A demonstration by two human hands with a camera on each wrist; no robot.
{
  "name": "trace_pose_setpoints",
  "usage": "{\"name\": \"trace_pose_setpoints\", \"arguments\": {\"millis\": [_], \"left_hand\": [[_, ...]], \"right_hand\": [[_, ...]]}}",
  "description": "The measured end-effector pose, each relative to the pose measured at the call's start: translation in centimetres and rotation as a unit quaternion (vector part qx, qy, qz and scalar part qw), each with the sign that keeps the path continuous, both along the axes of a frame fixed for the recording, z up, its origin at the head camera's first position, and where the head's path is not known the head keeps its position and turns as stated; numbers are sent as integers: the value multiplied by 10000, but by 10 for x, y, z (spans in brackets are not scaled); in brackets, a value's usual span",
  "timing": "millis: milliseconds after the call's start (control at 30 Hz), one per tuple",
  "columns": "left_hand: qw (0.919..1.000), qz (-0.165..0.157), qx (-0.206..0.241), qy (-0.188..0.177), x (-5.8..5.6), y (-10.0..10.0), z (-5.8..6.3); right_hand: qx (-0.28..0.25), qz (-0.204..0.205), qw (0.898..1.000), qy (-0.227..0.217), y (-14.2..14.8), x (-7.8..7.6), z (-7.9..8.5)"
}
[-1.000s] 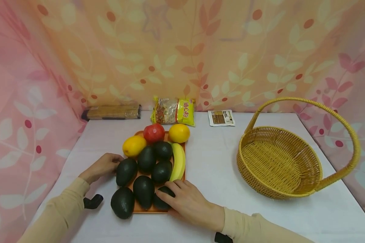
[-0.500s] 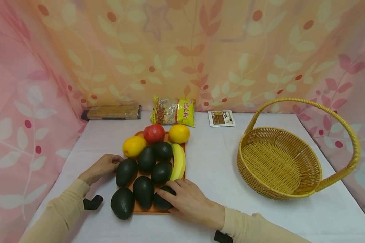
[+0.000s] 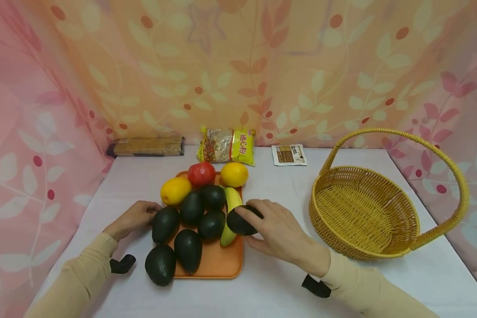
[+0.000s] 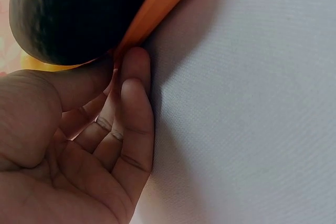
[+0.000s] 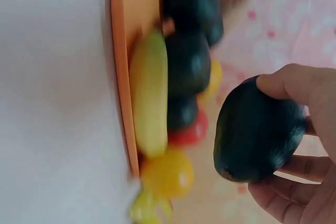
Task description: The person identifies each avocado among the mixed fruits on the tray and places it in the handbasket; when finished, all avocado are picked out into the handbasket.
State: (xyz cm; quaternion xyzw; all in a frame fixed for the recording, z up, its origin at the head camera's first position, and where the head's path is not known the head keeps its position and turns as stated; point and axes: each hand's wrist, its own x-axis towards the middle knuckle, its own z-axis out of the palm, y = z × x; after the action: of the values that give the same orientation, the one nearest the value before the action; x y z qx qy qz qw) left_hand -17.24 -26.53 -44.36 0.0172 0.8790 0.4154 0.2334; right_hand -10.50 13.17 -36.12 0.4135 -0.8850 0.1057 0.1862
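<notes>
My right hand (image 3: 284, 232) grips a dark avocado (image 3: 241, 221) above the banana (image 3: 233, 201) at the right side of the orange tray (image 3: 224, 263). In the right wrist view, thumb and fingers wrap this avocado (image 5: 257, 129), lifted off the tray. At the tray's left edge my left hand (image 3: 135, 218) pinches the rim, thumb on top and fingers below, as the left wrist view shows, with an avocado (image 4: 76, 14) just above the thumb. Several other avocados (image 3: 187, 251) lie on the tray, along with two yellow lemon-like fruits (image 3: 234, 174) and a red round fruit (image 3: 201, 174).
A woven basket (image 3: 357, 212) with a tall handle stands on the right of the white-covered table (image 3: 278, 190). Along the back lie a bundle of thin sticks (image 3: 149, 146), a yellow pasta bag (image 3: 226, 145) and a small flat packet (image 3: 289, 154). Patterned curtains surround the table.
My right hand has lifted the avocado from the tray's front right corner and carried it up and to the right, uncovering that corner. My left hand has stayed at the tray's edge.
</notes>
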Motion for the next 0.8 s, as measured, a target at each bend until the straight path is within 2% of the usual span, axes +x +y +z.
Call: {"name": "trace_pose_setpoints", "arguments": {"millis": [233,367,600,800], "left_hand": [[10000,-44,1,75,-1,2,1],[9998,-17,109,154,-1,0,0],[9995,111,191,231,-2,-2,-7],[9993,145,283,205,1,-5,-10]], "right_hand": [[-375,-773,9944,612,60,-27,31],[-474,-1259,9883,720,91,-36,43],[-472,-2162,9748,287,132,-40,49],[-60,-3053,9515,-372,165,-46,49]]}}
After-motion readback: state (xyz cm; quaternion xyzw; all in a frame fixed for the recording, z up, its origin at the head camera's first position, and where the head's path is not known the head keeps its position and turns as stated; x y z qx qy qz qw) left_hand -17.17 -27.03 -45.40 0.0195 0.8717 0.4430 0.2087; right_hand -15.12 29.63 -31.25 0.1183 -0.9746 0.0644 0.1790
